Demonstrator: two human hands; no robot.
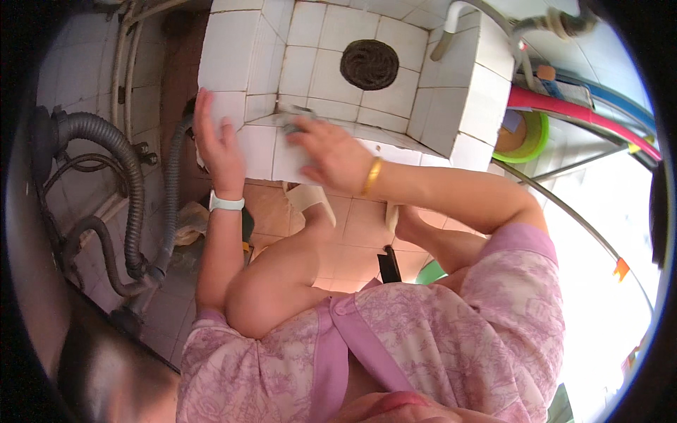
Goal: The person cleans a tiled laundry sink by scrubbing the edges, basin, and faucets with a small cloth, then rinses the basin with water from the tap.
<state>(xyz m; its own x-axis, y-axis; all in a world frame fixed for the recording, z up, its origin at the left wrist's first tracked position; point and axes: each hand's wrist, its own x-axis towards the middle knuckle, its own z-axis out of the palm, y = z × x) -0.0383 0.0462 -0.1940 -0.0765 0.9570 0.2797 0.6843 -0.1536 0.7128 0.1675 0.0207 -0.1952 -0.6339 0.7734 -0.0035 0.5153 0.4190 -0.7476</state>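
Observation:
Before me stands a white-tiled basin (309, 153) with a wide rim and grimy dark grout lines. My left hand (218, 143) lies flat along the left part of the rim, its fingers extended and holding nothing. At the near left inner corner, my right hand (330, 153) is blurred by motion. Its fingers are on a small grey-white object (296, 117), perhaps a pad or cloth, too blurred to name. A round, dark, ridged drain cover (369, 64) sits on the basin floor, beyond my right hand.
Ribbed grey drain hoses (135, 195) run along the left. A pipe with a white end (450, 26) bends into the basin's far right. To the right are a green-rimmed tub (545, 137) and a red tube (560, 104). Terracotta tiles (349, 222) cover the floor below.

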